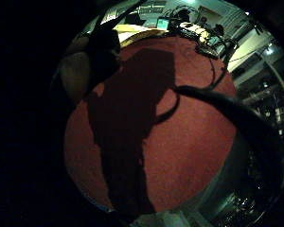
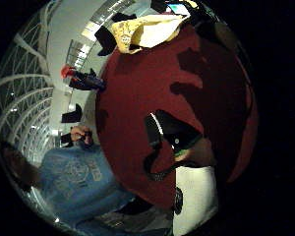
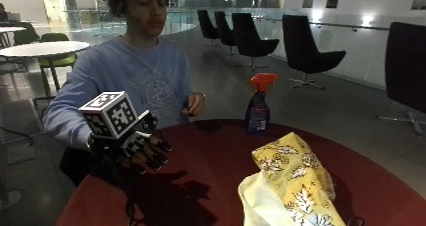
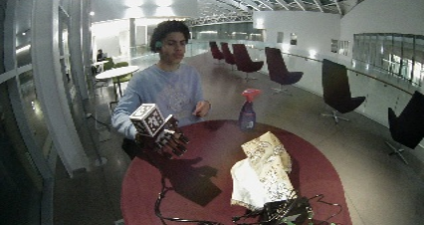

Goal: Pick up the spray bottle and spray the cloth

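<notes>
Hovering over the near rim of the round red tabletop [image 3: 219, 161], the gloved right hand [image 3: 143, 148] was palm-down, fingers loosely spread and drooping, holding nothing. Both palm views agreed: bare red surface and the hand's own shadow under it, nothing between the fingers.

Key relation: the spray bottle [image 3: 258, 106] stood on the far edge of the tabletop, close to the person's body, on the bare-hand side. From the gloved hand it lay across the table and well apart. Long axis upright, orange trigger head [image 3: 263, 80] on top, dark body below. My read: the reach had to sweep sideways across the person's front and come at the body from the side, below the trigger. The bare hand [image 3: 194, 105] was raised at the chest and clearly nearer the bottle, but the task falls to the gloved one.

The yellow patterned cloth [image 3: 293, 183] lay bunched on the camera side of the tabletop, apart from both hand and bottle, and did not block the straight line between them. Spray direction would then be from the bottle's spot back toward the cloth.

Hard to make out:
- nozzle direction; too small to tell
- bottle in the thumb-side palm view: only an orange-and-dark smear beyond the table edge [image 2: 81, 78]
- cloth cut off at the bottom of the outside view
- liquid level unreadable
</notes>
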The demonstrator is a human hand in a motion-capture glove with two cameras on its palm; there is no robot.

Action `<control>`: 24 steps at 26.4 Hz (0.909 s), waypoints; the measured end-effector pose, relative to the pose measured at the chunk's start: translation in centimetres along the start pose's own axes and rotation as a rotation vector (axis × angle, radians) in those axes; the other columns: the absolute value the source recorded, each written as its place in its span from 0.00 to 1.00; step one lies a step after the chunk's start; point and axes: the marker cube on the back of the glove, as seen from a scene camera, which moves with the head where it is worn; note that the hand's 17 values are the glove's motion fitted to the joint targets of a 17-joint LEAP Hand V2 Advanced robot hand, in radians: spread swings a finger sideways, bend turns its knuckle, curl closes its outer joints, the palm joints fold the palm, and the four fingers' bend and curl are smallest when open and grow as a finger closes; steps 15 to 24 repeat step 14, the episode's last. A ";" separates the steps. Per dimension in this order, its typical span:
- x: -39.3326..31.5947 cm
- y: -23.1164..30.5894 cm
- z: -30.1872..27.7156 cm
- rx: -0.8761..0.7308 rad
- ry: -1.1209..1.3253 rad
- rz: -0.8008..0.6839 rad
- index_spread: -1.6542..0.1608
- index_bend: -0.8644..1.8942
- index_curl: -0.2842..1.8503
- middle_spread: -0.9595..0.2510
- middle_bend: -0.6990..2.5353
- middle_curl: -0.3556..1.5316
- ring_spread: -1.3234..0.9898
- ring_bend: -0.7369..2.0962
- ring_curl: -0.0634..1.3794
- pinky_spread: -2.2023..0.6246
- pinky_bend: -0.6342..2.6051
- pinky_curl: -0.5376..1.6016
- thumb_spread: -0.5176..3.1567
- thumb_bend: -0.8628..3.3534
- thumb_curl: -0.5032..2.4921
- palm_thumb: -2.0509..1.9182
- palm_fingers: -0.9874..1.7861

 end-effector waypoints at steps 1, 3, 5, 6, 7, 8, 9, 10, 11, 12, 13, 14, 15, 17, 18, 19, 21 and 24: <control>0.2 0.3 0.1 0.000 0.011 0.005 0.72 0.37 0.29 0.76 0.26 0.39 0.58 0.35 0.28 0.85 0.28 0.42 0.43 0.20 0.29 0.68 0.60; 0.3 0.8 0.2 0.002 0.023 0.015 0.72 0.37 0.28 0.76 0.26 0.39 0.58 0.35 0.28 0.85 0.28 0.42 0.43 0.20 0.29 0.68 0.59; 0.4 1.1 0.2 0.008 0.027 0.021 0.72 0.37 0.28 0.76 0.26 0.39 0.58 0.35 0.27 0.85 0.28 0.42 0.43 0.20 0.29 0.68 0.59; 0.4 1.2 0.3 0.011 0.029 0.021 0.72 0.37 0.28 0.76 0.27 0.39 0.58 0.35 0.27 0.85 0.28 0.42 0.43 0.20 0.29 0.68 0.59; 0.5 1.3 0.3 0.013 0.031 0.021 0.72 0.37 0.28 0.76 0.26 0.38 0.58 0.35 0.27 0.85 0.28 0.42 0.43 0.20 0.29 0.68 0.59; 0.5 1.4 0.3 0.014 0.034 0.020 0.72 0.37 0.28 0.76 0.27 0.38 0.58 0.35 0.27 0.85 0.28 0.42 0.43 0.20 0.29 0.68 0.59; 0.5 1.5 0.3 0.014 0.036 0.020 0.72 0.37 0.28 0.76 0.27 0.38 0.58 0.35 0.27 0.85 0.28 0.42 0.43 0.20 0.29 0.68 0.59; 0.5 1.5 0.4 0.015 0.038 0.020 0.72 0.37 0.28 0.76 0.27 0.38 0.58 0.35 0.27 0.85 0.28 0.42 0.43 0.20 0.29 0.68 0.59; 0.5 1.5 0.4 0.015 0.041 0.019 0.72 0.37 0.28 0.76 0.27 0.38 0.58 0.36 0.27 0.85 0.28 0.42 0.43 0.20 0.29 0.68 0.59; 0.5 1.5 0.4 0.017 0.044 0.017 0.72 0.37 0.28 0.76 0.27 0.38 0.58 0.36 0.27 0.85 0.28 0.42 0.43 0.20 0.29 0.68 0.59; 0.5 1.4 0.4 0.019 0.046 0.014 0.71 0.37 0.28 0.77 0.27 0.38 0.58 0.36 0.27 0.85 0.28 0.42 0.43 0.20 0.29 0.68 0.59; 0.5 1.4 0.4 0.020 0.047 0.011 0.71 0.37 0.28 0.77 0.27 0.38 0.58 0.36 0.27 0.85 0.28 0.42 0.43 0.20 0.29 0.68 0.59; 0.5 1.4 0.4 0.020 0.047 0.011 0.71 0.37 0.28 0.77 0.27 0.38 0.58 0.36 0.27 0.85 0.28 0.42 0.43 0.20 0.29 0.68 0.59; 0.5 1.4 0.4 0.020 0.047 0.011 0.71 0.37 0.28 0.77 0.27 0.38 0.58 0.36 0.27 0.85 0.28 0.42 0.43 0.20 0.29 0.68 0.59; 0.5 1.4 0.4 0.020 0.047 0.011 0.71 0.37 0.28 0.77 0.27 0.38 0.58 0.36 0.27 0.85 0.28 0.42 0.43 0.20 0.29 0.68 0.59; 0.5 1.4 0.4 0.020 0.047 0.011 0.71 0.37 0.28 0.77 0.27 0.38 0.58 0.36 0.27 0.85 0.28 0.42 0.43 0.20 0.29 0.68 0.59; 0.5 1.4 0.4 0.020 0.047 0.011 0.71 0.37 0.28 0.77 0.27 0.38 0.58 0.36 0.27 0.85 0.28 0.42 0.43 0.20 0.29 0.68 0.59; 0.5 1.4 0.4 0.020 0.047 0.011 0.71 0.37 0.28 0.77 0.27 0.38 0.58 0.36 0.27 0.85 0.28 0.42 0.43 0.20 0.29 0.68 0.59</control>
